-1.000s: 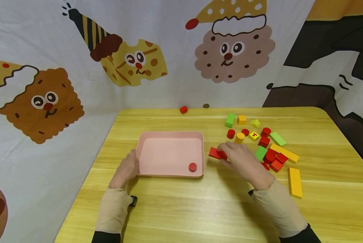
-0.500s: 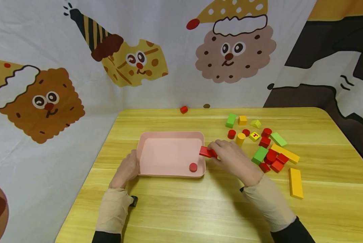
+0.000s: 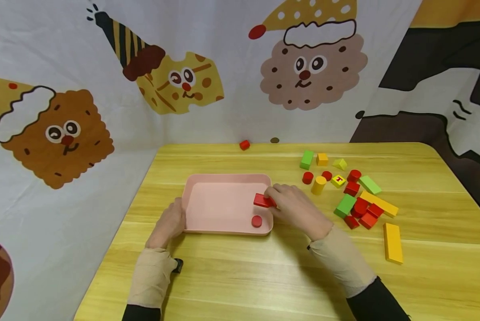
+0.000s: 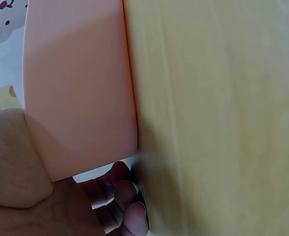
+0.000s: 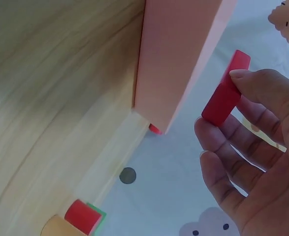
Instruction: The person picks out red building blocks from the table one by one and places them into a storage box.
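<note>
My left hand grips the left end of a shallow pink tray. In the left wrist view the thumb lies against the pink wall, and curled fingers sit by the tray's lower corner. A small red disc lies inside the tray near its front right corner. Over the tray's right side, my right hand pinches a red rectangular block between thumb and fingers. The right wrist view shows this block held above the rim, its faces meeting at a ridge under the thumb.
Right of the tray lies a loose group of toy blocks, among them a yellow cylinder, a green block and a yellow lettered block. A long orange block lies nearer. One red block rests at the table's back edge.
My right hand has carried the red block leftward from the table beside the tray, across the right rim, to above the tray's inside. The left hand has stayed at the tray's left end.
</note>
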Demonstrator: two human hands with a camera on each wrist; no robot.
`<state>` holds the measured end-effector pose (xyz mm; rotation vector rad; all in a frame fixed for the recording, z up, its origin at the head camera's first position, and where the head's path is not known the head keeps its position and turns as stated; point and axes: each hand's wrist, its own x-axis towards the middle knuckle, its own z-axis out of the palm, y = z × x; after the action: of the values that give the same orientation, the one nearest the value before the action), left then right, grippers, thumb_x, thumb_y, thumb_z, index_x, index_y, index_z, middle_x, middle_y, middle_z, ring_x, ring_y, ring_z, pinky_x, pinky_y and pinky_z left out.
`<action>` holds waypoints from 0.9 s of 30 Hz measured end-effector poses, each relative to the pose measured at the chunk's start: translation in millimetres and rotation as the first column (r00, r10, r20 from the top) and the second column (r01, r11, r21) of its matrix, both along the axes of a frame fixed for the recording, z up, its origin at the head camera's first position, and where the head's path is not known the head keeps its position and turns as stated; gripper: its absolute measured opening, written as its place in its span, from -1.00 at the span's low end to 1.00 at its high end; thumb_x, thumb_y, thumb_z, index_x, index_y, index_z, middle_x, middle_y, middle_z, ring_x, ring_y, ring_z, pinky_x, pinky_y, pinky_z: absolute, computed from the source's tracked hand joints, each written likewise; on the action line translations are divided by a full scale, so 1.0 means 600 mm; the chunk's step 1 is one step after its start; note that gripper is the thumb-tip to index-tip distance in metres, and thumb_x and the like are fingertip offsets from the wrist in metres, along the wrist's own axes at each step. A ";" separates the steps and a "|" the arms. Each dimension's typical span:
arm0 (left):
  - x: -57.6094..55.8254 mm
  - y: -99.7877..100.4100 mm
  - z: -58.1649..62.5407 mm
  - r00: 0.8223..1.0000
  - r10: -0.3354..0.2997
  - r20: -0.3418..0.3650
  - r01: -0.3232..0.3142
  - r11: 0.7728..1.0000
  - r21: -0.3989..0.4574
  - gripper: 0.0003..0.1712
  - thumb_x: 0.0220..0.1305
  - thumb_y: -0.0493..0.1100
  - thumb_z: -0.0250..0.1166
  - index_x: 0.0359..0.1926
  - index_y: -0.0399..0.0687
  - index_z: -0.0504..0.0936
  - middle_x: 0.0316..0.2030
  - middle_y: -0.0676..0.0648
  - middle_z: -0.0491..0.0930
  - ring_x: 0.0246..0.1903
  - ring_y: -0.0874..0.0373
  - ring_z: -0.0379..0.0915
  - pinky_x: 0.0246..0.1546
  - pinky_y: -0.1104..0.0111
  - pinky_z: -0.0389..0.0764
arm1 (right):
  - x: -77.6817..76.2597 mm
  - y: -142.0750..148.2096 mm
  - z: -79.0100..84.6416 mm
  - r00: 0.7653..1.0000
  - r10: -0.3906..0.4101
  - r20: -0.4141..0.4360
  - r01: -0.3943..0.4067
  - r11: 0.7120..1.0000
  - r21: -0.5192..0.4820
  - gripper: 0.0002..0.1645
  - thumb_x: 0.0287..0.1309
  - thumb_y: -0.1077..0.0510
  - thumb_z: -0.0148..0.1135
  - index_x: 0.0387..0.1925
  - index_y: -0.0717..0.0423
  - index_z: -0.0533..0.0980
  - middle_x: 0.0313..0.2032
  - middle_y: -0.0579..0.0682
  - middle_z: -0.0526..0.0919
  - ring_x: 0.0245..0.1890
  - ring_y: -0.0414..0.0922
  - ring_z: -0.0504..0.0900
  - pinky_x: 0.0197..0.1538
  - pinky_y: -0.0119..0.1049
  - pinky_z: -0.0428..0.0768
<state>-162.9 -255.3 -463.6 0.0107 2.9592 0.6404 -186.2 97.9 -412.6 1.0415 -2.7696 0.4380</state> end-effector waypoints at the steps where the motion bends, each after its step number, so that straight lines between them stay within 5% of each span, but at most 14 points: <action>1: 0.000 0.000 0.000 1.000 0.001 0.002 -0.001 1.000 -0.002 -0.74 0.46 -0.29 -0.17 0.05 -0.37 0.28 -0.23 -0.35 0.47 -0.25 -0.22 0.48 -0.23 -0.05 0.48 | -0.001 -0.002 -0.001 1.000 0.003 0.005 -0.003 1.000 -0.002 -0.68 -0.01 0.15 0.51 -0.24 0.09 0.55 -0.37 -0.08 0.54 -0.46 -0.11 0.46 -0.28 -0.21 0.49; 27: 0.000 0.000 -0.005 1.000 -0.005 -0.027 0.005 1.000 -0.018 -0.73 0.46 -0.29 -0.17 0.05 -0.38 0.27 -0.26 -0.36 0.46 -0.26 -0.26 0.48 -0.23 -0.07 0.47 | -0.024 -0.031 -0.042 0.995 0.063 0.084 -0.062 0.998 -0.018 -0.74 0.03 0.20 0.46 -0.29 0.08 0.51 -0.37 -0.07 0.53 -0.42 -0.13 0.46 -0.23 -0.26 0.50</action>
<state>-163.1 -255.1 -466.9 0.0253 2.9902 0.6178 -200.3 79.6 -437.8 1.1341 -2.8080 0.5222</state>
